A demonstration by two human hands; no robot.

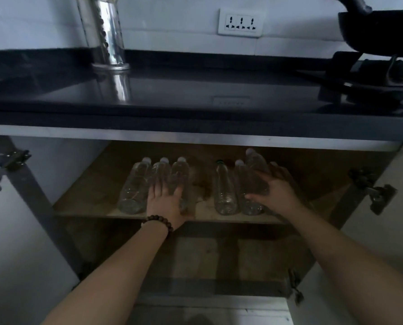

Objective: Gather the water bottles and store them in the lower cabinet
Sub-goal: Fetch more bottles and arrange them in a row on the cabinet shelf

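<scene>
Six bottles (134, 186) lying on cabinet shelf (97, 184), two groups of three. Left hand (166, 200) flat across left group; right hand (273, 191) cups rightmost bottle (255, 167). Risk: round bottles roll off shelf edge once released.

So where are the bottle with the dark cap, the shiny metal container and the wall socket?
Bottle with the dark cap (224, 191): head view, on its clear body.
Shiny metal container (105, 34): head view, on its side wall.
Wall socket (241, 22): head view, middle of its white plate.
</scene>
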